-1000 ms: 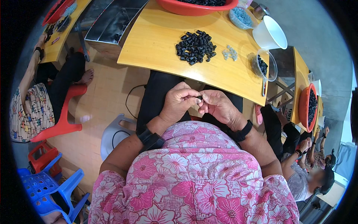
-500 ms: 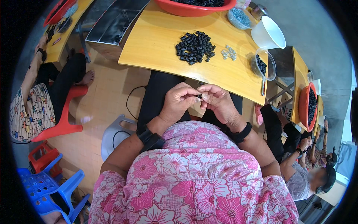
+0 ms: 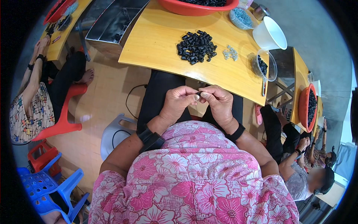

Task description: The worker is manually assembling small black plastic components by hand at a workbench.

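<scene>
A small handwork workshop is showing itself through its repeated work places: a yellow table (image 3: pixel 149 52) is bearing a heap of small black parts (image 3: pixel 197 46), a few clear pieces (image 3: pixel 230 53) and a red basin (image 3: pixel 197 12) filled with similar black parts. A white tub (image 3: pixel 270 33) and a clear tub (image 3: pixel 271 63) are occupying its right side. A left-hand table (image 3: pixel 54 52) and a right-hand table (image 3: pixel 299 76) are carrying red basins (image 3: pixel 302 112) of their own, and co-workers (image 3: pixel 31 112) are sitting beside them. Plastic seats (image 3: pixel 35 184) (blue, red and pale grey) are standing on the pale floor (image 3: pixel 100 93)
</scene>
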`<act>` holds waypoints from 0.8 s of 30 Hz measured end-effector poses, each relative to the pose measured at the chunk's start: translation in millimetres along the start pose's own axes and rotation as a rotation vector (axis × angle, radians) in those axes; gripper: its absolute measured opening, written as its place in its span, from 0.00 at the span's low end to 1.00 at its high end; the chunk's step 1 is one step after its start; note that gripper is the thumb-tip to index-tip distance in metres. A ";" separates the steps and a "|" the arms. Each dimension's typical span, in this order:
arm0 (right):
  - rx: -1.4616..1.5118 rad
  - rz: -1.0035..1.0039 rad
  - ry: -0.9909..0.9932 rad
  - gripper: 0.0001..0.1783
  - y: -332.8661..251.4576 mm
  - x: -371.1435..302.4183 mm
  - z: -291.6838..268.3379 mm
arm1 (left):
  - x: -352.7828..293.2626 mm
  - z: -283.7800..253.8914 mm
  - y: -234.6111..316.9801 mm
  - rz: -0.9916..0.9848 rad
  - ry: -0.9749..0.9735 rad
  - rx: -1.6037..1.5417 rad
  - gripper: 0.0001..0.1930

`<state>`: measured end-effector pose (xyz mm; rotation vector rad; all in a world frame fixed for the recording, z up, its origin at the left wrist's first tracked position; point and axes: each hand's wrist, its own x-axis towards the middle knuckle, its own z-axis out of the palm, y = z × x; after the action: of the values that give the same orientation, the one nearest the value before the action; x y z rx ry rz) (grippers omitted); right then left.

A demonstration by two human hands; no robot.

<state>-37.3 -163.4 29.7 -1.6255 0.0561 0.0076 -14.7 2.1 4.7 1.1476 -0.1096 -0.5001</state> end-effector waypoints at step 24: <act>0.576 0.501 -0.301 0.13 6.7 12.4 -21.4 | 2.2 -2.3 -0.3 0.280 0.001 0.273 0.04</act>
<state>-25.9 -185.5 23.8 -0.9879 0.2125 0.5707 -12.1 3.1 3.1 1.3730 -0.3409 -0.2398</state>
